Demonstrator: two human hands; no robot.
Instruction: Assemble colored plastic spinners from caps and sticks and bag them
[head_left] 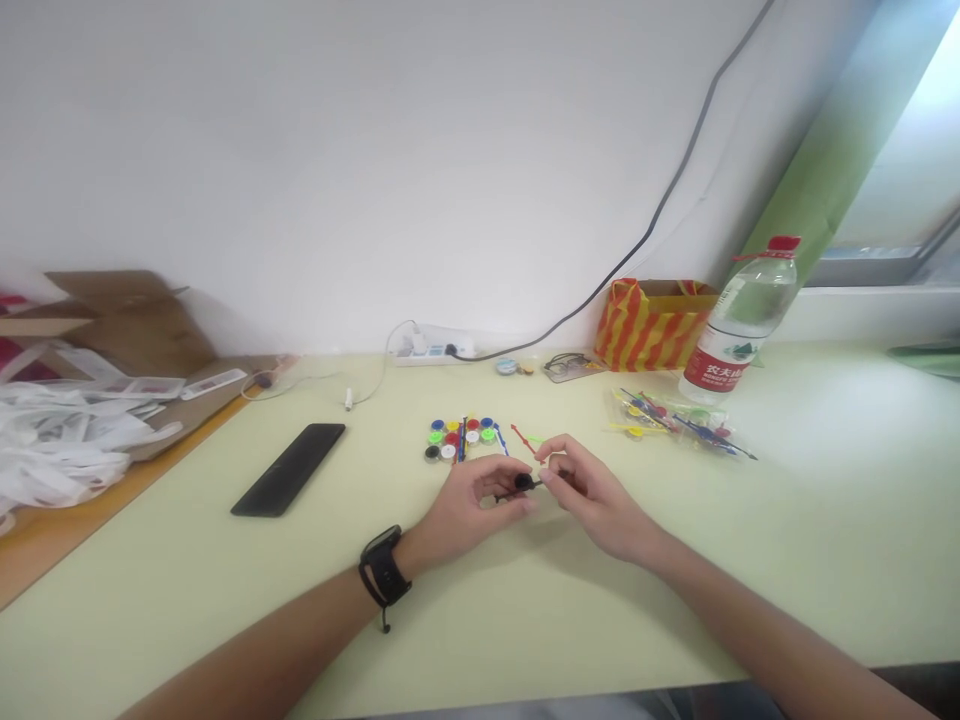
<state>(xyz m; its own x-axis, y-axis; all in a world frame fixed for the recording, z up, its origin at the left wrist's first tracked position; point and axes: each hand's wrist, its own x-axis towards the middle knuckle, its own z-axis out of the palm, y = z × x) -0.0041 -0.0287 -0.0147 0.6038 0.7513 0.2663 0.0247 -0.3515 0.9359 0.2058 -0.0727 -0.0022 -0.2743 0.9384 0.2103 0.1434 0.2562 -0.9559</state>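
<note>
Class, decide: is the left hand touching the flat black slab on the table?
Apart: the head view shows pale tabletop between the left hand and the flat black slab.

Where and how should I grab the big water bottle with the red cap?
I'd come from the right with the right hand and close it around the narrow neck, just below the red cap: the bottle stands upright and tapers there, while the striped bag sits at its left and clear packets lie in front.

Glossy plastic is noted in the bottle [739, 325] and discs [451, 439], matt cardboard in the box [124, 310], smoothness on the tabletop [465, 640].
</note>
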